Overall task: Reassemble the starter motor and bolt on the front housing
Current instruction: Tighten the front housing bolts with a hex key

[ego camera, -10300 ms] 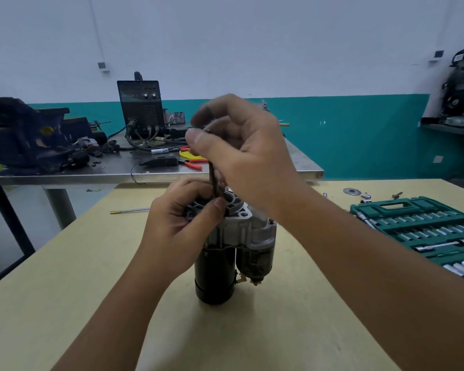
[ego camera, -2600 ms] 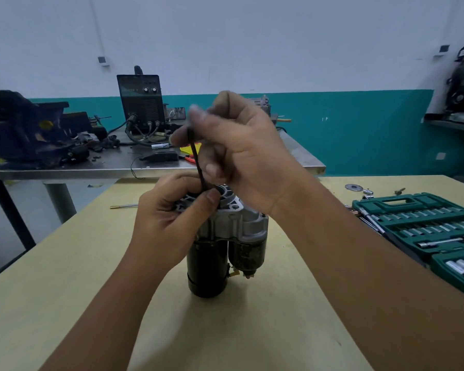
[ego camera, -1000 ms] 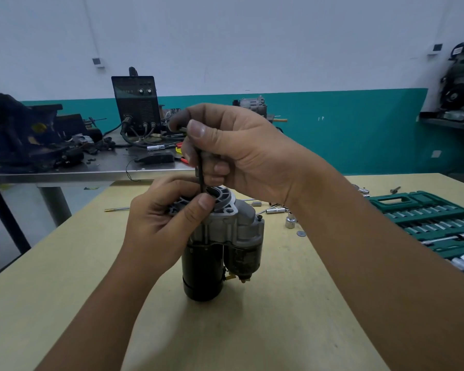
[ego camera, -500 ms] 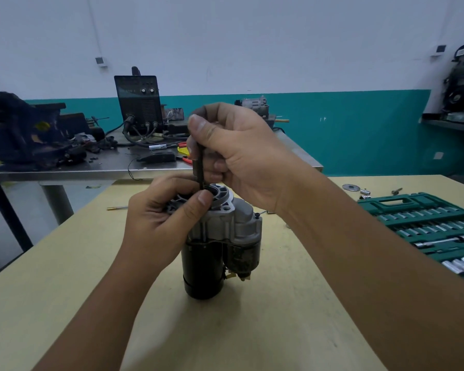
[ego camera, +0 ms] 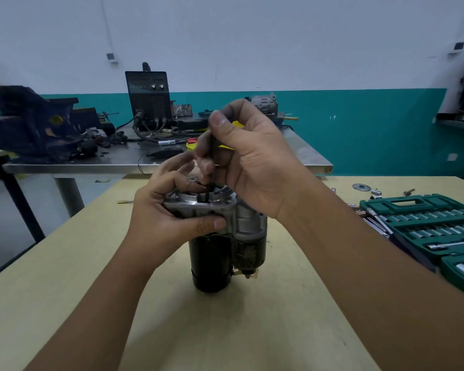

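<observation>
The left hand point(ego camera: 166, 218) grips the upright starter motor's point(ego camera: 220, 236) front housing point(ego camera: 206, 207) while the right hand point(ego camera: 252, 156) above pinches a hex key point(ego camera: 208, 192).

no legible text, labels, brands or numbers anywhere

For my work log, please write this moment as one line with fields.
stage: bolting front housing | left hand: grips front housing | right hand: holds hex key upright, tip down in housing | starter motor: upright on table
</observation>
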Demonstrator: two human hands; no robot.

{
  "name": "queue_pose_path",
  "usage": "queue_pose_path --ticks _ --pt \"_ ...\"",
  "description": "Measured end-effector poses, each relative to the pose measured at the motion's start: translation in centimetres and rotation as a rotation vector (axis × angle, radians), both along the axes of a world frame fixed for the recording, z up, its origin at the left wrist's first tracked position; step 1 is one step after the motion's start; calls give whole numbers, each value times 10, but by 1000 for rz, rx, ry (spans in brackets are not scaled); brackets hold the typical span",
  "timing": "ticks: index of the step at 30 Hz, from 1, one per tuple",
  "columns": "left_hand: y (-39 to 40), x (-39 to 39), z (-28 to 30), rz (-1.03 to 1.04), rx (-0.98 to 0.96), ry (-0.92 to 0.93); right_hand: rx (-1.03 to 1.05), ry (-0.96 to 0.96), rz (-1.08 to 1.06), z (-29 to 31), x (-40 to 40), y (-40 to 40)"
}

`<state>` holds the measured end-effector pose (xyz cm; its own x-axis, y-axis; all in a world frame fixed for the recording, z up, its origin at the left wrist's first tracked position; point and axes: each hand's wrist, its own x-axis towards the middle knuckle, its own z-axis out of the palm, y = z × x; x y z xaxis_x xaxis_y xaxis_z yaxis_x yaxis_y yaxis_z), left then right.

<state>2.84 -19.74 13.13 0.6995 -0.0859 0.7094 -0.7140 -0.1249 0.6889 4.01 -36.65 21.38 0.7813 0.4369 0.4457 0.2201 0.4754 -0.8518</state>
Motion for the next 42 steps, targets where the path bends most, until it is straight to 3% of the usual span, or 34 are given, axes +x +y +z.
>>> queue_pose_path --ticks 9,15,21,26,35,39,42 --pt "-9 -6 0 37 24 -19 46 -196 -418 -11 -24 7" --pt "-17 -11 -2 249 97 -83 155 -323 -765 -26 -39 10" --pt "-19 -9 -5 260 72 -35 -72 -406 -615 -15 -28 -9" --pt "-32 -7 -17 38 51 14 -264 -446 -542 -17 -23 -29" --pt "-25 3 -23 -136 52 196 -281 -431 -636 -29 -25 -67" --pt "-24 2 -24 -57 226 238 -381 -518 -597 -35 -27 -71" --pt "-28 3 -24 32 286 254 -318 -466 -611 -47 -28 -76"
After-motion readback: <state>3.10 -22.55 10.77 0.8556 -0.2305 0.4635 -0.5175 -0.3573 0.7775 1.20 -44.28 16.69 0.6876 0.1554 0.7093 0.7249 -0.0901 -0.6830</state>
